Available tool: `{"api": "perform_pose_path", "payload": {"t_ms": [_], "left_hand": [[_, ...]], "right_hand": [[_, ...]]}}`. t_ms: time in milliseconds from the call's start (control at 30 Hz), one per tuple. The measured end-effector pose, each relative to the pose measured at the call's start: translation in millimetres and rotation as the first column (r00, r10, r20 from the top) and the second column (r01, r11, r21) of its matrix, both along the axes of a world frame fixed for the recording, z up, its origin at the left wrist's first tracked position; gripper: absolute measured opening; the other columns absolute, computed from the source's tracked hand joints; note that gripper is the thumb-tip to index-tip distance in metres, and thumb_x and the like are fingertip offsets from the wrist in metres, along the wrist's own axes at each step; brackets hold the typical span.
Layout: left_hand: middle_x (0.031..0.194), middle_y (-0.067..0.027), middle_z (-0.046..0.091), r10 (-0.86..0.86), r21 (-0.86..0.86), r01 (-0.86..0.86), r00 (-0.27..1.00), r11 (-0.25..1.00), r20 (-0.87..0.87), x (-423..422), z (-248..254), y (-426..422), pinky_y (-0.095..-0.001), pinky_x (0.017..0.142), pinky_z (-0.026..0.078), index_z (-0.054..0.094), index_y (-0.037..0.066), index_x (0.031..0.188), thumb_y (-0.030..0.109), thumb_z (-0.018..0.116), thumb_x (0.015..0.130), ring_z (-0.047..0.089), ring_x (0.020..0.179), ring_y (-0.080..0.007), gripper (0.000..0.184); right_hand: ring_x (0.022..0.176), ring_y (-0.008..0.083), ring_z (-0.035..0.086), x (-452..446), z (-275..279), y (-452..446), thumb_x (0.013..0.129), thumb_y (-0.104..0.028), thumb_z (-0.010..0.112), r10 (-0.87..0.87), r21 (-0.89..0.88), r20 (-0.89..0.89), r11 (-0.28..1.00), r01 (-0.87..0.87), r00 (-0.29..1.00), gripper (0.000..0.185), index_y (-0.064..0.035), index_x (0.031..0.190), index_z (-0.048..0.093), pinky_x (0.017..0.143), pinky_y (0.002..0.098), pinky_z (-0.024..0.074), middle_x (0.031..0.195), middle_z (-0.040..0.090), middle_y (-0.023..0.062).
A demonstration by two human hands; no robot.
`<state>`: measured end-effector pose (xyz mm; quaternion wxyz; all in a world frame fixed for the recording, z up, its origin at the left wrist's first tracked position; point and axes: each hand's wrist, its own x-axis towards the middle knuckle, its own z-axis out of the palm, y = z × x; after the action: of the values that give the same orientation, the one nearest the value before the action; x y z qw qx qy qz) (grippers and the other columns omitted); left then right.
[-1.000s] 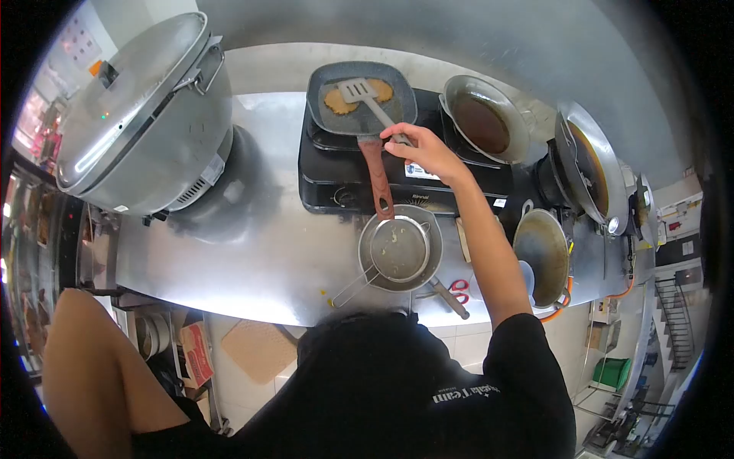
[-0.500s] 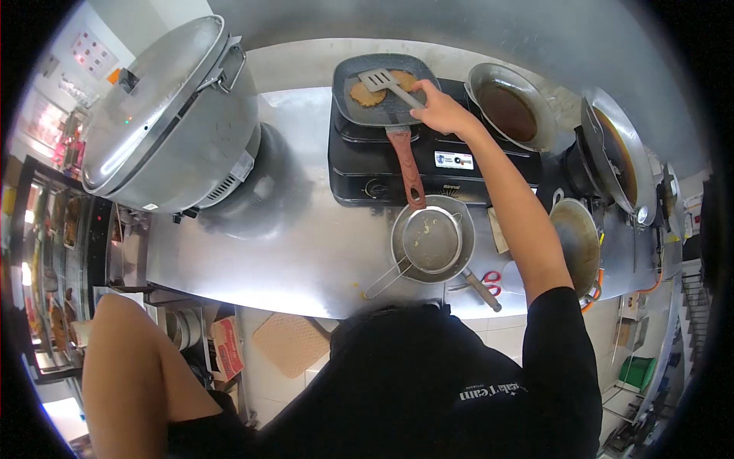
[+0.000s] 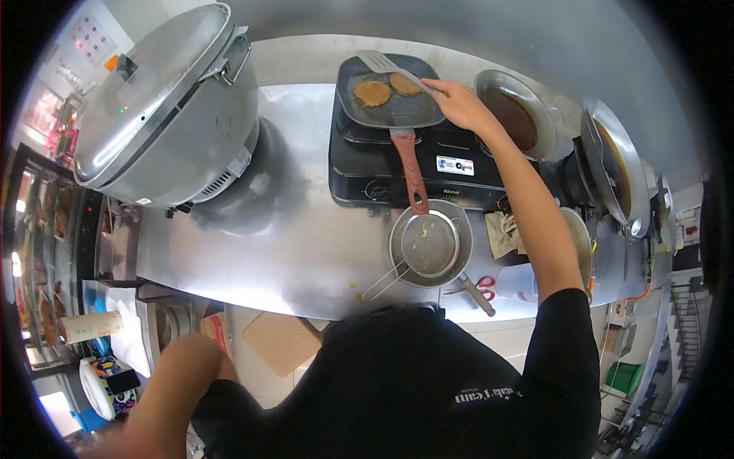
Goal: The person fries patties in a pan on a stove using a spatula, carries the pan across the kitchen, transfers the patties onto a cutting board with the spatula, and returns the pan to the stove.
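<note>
My right hand is closed around the handle of a grey slotted spatula. The spatula's blade is at the far left rim of a dark square frying pan, apart from the food. Two browned round patties lie side by side in the pan, the right one partly behind the spatula. A wood-look handle points from the pan toward me. My left arm is bent down at the lower left. Its hand is a blur at the bottom edge, fingers not distinguishable.
The pan sits on a black gas stove. A strainer rests over a pot near scissors. Right of the stove are a bowl of dark liquid and a large wok. A big rice cooker stands left.
The spatula has lifted off the patties toward the pan's far rim, with my right hand shifting right. My left elbow has swung right and lower, uncovering things at the left.
</note>
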<state>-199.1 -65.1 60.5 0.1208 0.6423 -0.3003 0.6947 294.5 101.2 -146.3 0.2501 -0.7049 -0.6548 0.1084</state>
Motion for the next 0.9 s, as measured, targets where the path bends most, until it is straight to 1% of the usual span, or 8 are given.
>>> {"api": "perform_pose_path", "payload": {"t_ms": [67,133,200,267,333,433,533,900], "left_hand": [[0.122,-0.0167,0.06,0.254,-0.356,-0.313,0.946,0.881,-0.204,-30,-62,34,-0.0429,0.103,0.045,0.057,0.0,0.125,0.035,0.049,0.101,0.058,0.115,-0.0274,0.043],[0.102,-0.0182,0.063,0.569,-0.643,-0.562,0.789,0.52,-0.23,14,-120,79,-0.0382,0.084,0.052,0.06,-0.002,0.107,0.029,0.045,0.098,0.064,0.089,-0.0257,0.035],[0.094,-0.0108,0.064,0.397,-0.774,-0.629,0.73,0.073,-0.556,9,-211,106,-0.0309,0.079,0.051,0.063,0.0,0.1,0.007,0.057,0.096,0.062,0.084,-0.0176,0.01],[0.092,-0.0052,0.064,0.236,-0.773,-0.622,0.738,-0.126,-0.632,8,-316,110,-0.0263,0.077,0.049,0.065,0.001,0.101,0.007,0.063,0.096,0.058,0.082,-0.012,0.008],[0.092,-0.0056,0.065,0.154,-0.578,-0.763,0.559,-0.291,-0.815,12,-370,84,-0.0269,0.075,0.048,0.065,-0.001,0.101,0.008,0.063,0.096,0.058,0.084,-0.0118,0.01],[0.088,-0.0056,0.064,0.063,-0.5,-0.777,0.518,-0.382,-0.853,13,-422,50,-0.0309,0.072,0.047,0.066,0.001,0.1,0.008,0.064,0.094,0.058,0.08,-0.016,0.01],[0.082,-0.0061,0.061,0.122,-0.19,-0.963,0.169,-0.191,-0.978,10,-439,33,-0.036,0.071,0.044,0.068,0.003,0.1,0.01,0.066,0.091,0.055,0.074,-0.0214,0.011],[0.086,-0.0067,0.062,0.041,-0.033,-0.983,0.026,-0.179,-0.999,19,-428,43,-0.0392,0.075,0.041,0.065,0.008,0.1,0.015,0.072,0.084,0.056,0.08,-0.0249,0.018]], "right_hand": [[0.088,0.039,0.07,-3,3,-9,0.098,-0.015,0.049,0.047,-0.026,0.076,0.999,-0.045,0.996,0.04,-0.0099,0.135,0.06,0.085,0.0419,0.0529,0.11,0.07,0.0247],[0.094,0.0428,0.068,-10,-3,-20,0.097,-0.014,0.048,0.057,-0.087,0.122,0.995,-0.047,0.991,0.039,-0.0123,0.134,0.061,0.088,0.0462,0.0526,0.107,0.068,0.0273],[0.097,0.0443,0.067,-14,-4,-26,0.097,-0.014,0.049,0.042,-0.124,0.111,0.992,-0.029,0.993,0.038,-0.0134,0.133,0.062,0.089,0.0474,0.0527,0.105,0.068,0.0285],[0.096,0.0435,0.068,-16,5,-32,0.097,-0.014,0.051,0.004,-0.146,0.032,0.989,0.001,0.999,0.037,-0.0132,0.132,0.063,0.086,0.0456,0.053,0.104,0.068,0.0283],[0.086,0.0412,0.069,-8,-4,-31,0.097,-0.013,0.054,0.025,-0.053,-0.022,0.998,-0.026,0.999,0.036,-0.0124,0.131,0.064,0.08,0.0426,0.053,0.096,0.068,0.0282],[0.073,0.0378,0.066,-22,15,-39,0.097,-0.012,0.054,-0.05,-0.254,0.012,0.966,0.052,0.999,0.036,-0.0121,0.131,0.064,0.075,0.0407,0.0518,0.086,0.067,0.0268],[0.064,0.0327,0.061,-13,-2,-41,0.096,-0.01,0.054,-0.026,-0.134,0.005,0.991,0.027,1.0,0.037,-0.0135,0.132,0.064,0.069,0.0383,0.05,0.078,0.063,0.0241],[0.062,0.013,0.043,-22,5,-37,0.099,-0.008,0.055,-0.121,-0.342,0.004,0.933,0.115,0.993,0.039,-0.0186,0.136,0.062,0.063,0.0296,0.0444,0.071,0.056,0.0123]]}}
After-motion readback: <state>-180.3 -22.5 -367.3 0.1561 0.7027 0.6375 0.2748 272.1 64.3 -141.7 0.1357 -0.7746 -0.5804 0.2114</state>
